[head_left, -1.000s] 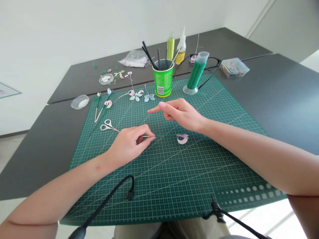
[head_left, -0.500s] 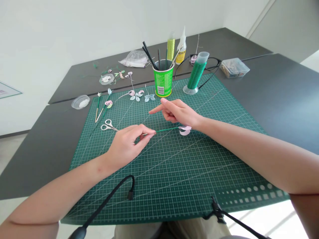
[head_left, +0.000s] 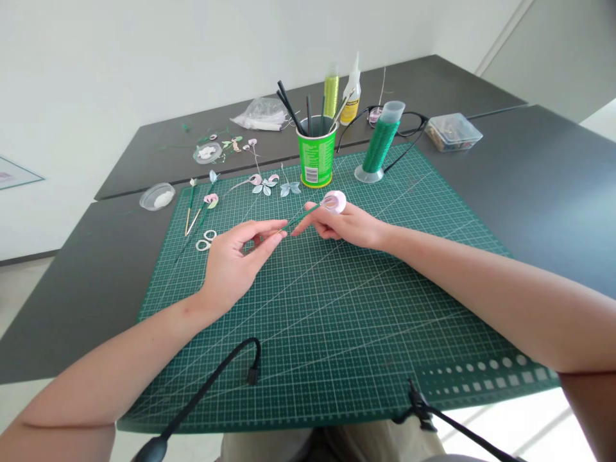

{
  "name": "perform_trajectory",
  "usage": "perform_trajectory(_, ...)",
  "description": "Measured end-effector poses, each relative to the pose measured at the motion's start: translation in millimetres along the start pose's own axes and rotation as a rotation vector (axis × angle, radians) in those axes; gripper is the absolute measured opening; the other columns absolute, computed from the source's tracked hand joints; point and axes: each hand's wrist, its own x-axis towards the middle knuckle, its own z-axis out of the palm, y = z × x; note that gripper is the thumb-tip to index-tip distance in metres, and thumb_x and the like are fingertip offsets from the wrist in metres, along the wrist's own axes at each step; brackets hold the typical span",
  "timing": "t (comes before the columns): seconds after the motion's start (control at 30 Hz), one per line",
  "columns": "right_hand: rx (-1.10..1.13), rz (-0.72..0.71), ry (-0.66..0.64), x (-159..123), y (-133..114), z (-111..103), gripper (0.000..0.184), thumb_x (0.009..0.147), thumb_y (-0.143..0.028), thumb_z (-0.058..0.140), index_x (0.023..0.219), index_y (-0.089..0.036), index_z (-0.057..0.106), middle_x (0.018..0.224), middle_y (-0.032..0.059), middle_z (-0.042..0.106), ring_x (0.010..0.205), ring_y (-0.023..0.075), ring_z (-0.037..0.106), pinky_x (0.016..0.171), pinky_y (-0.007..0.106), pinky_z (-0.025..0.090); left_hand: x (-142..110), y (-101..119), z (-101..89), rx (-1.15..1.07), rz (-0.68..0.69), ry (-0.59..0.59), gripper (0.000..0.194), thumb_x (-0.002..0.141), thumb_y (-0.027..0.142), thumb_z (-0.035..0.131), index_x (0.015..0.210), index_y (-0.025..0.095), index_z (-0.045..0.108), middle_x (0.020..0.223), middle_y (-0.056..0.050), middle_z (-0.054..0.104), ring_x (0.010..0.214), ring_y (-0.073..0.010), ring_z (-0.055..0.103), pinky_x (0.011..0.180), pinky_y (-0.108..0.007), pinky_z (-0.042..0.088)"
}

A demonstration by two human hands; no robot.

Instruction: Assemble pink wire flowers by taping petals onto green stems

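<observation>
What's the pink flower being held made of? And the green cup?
The pink flower looks like matte fabric or paper, since its pale petals seem thin and curled. The green cup seems smooth, coated paper, maybe plastic: it has printed lettering and a barcode.

Beyond your right hand you have a green cup; farther to that hand's right, black-framed glasses and a clear box.

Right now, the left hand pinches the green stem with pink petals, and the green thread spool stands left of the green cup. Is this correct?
Not quite: in the head view, the green thread spool stands right of the green cup. The left hand does pinch the green stem with pink petals.
</observation>
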Motion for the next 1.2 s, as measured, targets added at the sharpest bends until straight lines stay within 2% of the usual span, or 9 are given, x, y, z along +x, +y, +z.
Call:
perform_trajectory(0.13,-0.001,0.012,-0.029,0.1,3.7,-1.2,0.064,0.113,-0.056,0.040,0.097,-0.010,0.081,0.053,-0.0071,0.033,0.050,0.0086,0.033,0.052,0.026,0.030,4.1,-10.8,2.6,-0.234,-0.174,-0.008,0.024,0.091,0.034,0.082,0.111,0.023,0.086,0.105,-0.006,0.085,0.085,-0.0183,0.077,0.065,-0.026,0.062)
perform_trajectory(0.33,0.061,0.089,0.001,-0.2,-2.0,-1.1,0.067,0.113,-0.055,0.040,0.086,-0.010,0.082,0.050,-0.0064,0.032,0.046,0.0083,0.030,0.049,0.027,0.028,9.6,-13.2,5.1,-0.450,-0.393,-0.068,0.030,0.084,0.033,0.087,0.110,0.017,0.084,0.099,-0.009,0.085,0.076,-0.0148,0.075,0.053,-0.018,0.058)
perform_trajectory(0.47,0.203,0.222,0.290,1.0,-7.4,-0.6,0.054,0.112,-0.040,0.046,0.081,-0.011,0.079,0.066,0.0017,0.053,0.055,0.0091,0.037,0.050,0.026,0.031,11.5,-9.7,4.7,-0.551,-0.475,-0.120,0.032,0.084,0.032,0.088,0.111,0.016,0.078,0.099,-0.007,0.084,0.065,-0.0100,0.070,0.047,-0.015,0.053)
perform_trajectory(0.6,0.275,0.184,0.636,5.7,-4.3,-6.8,0.033,0.104,-0.028,0.056,0.081,-0.015,0.075,0.105,0.0084,0.070,0.085,0.0136,0.054,0.067,0.025,0.044,12.1,-9.9,5.1,-0.609,-0.495,-0.196,0.035,0.089,0.034,0.084,0.115,0.018,0.068,0.095,-0.004,0.083,0.060,-0.0091,0.067,0.047,-0.015,0.054)
perform_trajectory(0.73,0.154,0.133,0.784,8.8,-0.8,-9.9,0.019,0.094,-0.016,0.061,0.075,-0.018,0.064,0.094,0.0042,0.065,0.092,0.0162,0.057,0.080,0.030,0.045,12.6,-11.7,5.6,-0.616,-0.495,-0.218,0.033,0.091,0.034,0.082,0.113,0.019,0.062,0.094,-0.004,0.083,0.058,-0.0086,0.066,0.048,-0.016,0.054)
perform_trajectory(0.83,0.054,0.056,0.659,6.0,-2.2,-4.1,0.014,0.091,-0.017,0.058,0.082,-0.019,0.067,0.091,0.0032,0.068,0.095,0.0192,0.061,0.092,0.037,0.048,12.9,-10.9,5.5,-0.621,-0.498,-0.220,0.031,0.092,0.034,0.081,0.109,0.019,0.060,0.093,-0.004,0.083,0.056,-0.0081,0.065,0.047,-0.015,0.053)
perform_trajectory(0.97,-0.042,-0.040,0.387,-1.7,-4.7,8.7,0.022,0.088,-0.018,0.058,0.101,-0.019,0.075,0.117,0.0055,0.075,0.118,0.0244,0.065,0.112,0.046,0.045,12.4,-8.0,5.8,-0.636,-0.508,-0.235,0.030,0.091,0.033,0.081,0.107,0.019,0.059,0.091,-0.003,0.083,0.054,-0.0074,0.064,0.045,-0.015,0.052)
perform_trajectory(1.1,0.132,-0.098,0.138,-6.6,-5.0,20.4,0.032,0.086,-0.021,0.063,0.118,-0.019,0.070,0.137,0.0082,0.071,0.134,0.0250,0.062,0.122,0.047,0.041,10.5,-7.3,7.3,-0.675,-0.532,-0.282,0.031,0.091,0.035,0.082,0.108,0.019,0.060,0.092,-0.002,0.083,0.053,-0.0068,0.063,0.043,-0.014,0.050)
perform_trajectory(1.2,0.335,-0.061,0.022,-8.2,-6.6,27.4,0.041,0.089,-0.023,0.065,0.130,-0.019,0.063,0.136,0.0095,0.072,0.127,0.0225,0.067,0.115,0.044,0.049,8.9,-6.8,8.7,-0.700,-0.537,-0.322,0.034,0.090,0.037,0.083,0.109,0.019,0.060,0.091,-0.002,0.083,0.051,-0.0068,0.062,0.041,-0.014,0.048)
